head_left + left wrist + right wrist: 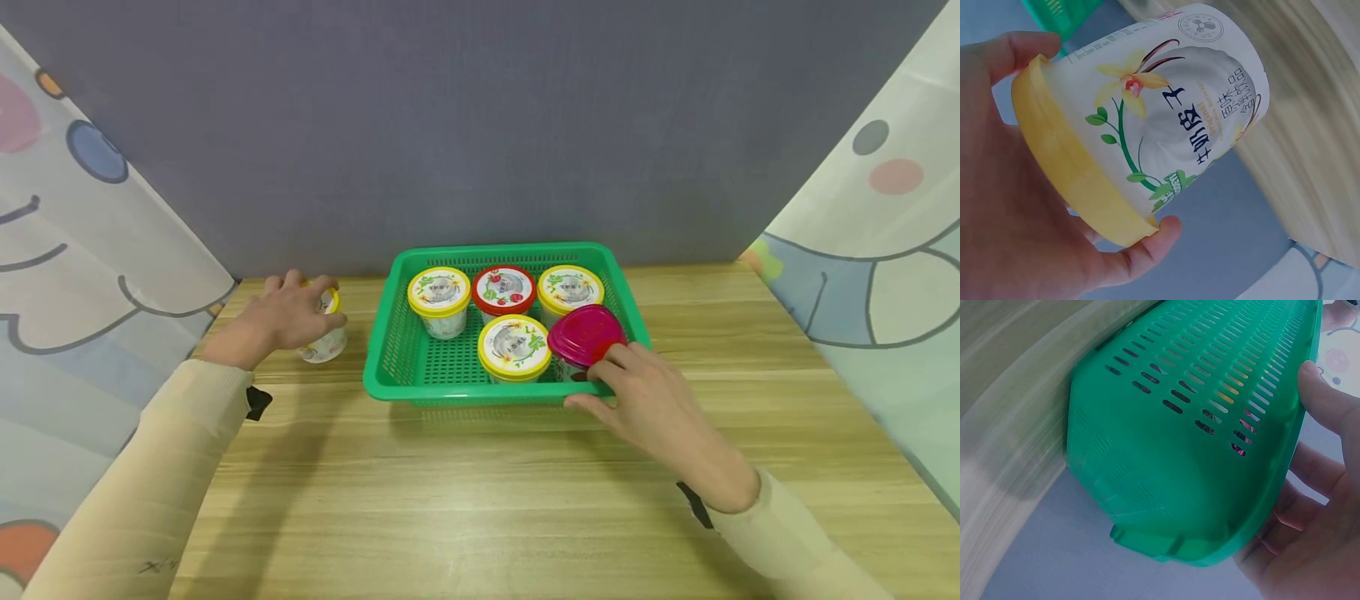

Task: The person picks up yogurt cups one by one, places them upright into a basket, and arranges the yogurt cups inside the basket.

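Note:
My left hand (283, 315) is at the left of the green basket (465, 392) and grips a yellow-lidded paper tub (1172, 106) by its lid. The tub is printed with a vanilla flower; whether its base touches the table is hard to tell. At the basket's front right corner, my right hand (652, 400) holds the rim, thumb outside and fingers inside. Those fingers lie close against a tub with a magenta lid (587, 333); contact with it is unclear. Also in the basket stand a red-lidded tub (504, 290) and several yellow-lidded tubs (514, 348).
The basket sits on a wooden table (480, 508), near a dark grey panel (480, 133) at the back. Cartoon-printed sheets (877, 192) flank the table on both sides.

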`<state>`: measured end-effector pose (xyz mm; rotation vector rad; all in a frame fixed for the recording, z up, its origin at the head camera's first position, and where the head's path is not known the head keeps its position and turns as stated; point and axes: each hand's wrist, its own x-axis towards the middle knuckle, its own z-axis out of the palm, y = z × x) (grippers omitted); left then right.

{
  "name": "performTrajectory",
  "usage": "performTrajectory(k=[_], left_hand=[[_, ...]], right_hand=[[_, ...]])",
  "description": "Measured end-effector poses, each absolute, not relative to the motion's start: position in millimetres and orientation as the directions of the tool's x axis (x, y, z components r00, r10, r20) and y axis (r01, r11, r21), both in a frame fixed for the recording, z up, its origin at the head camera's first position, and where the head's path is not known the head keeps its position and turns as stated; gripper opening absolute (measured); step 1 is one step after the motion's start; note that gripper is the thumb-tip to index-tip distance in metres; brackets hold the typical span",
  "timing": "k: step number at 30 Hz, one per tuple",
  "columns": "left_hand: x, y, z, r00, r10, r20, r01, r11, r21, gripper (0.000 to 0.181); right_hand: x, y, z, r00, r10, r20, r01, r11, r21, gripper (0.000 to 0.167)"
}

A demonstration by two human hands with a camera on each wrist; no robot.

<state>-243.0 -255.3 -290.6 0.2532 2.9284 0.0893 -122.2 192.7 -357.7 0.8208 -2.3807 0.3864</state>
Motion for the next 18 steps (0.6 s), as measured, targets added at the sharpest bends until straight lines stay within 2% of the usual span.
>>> performTrajectory(k=[8,18], left_hand=[[-235,-246,-274,-0.964,0.219,-0.152,0.208,0.975,0.082,0.066],[-231,-238,-255,-0.964,0.244,-0.11,0.239,0.969,0.06,0.061]], right_hand=[[-122,191,-358,-0.629,-0.472,0.618,-0.645,0.76,-0.076,0.078],[-121,192,-356,-0.659,-0.464,0.592,-0.629,0.772,-0.095,0.075]])
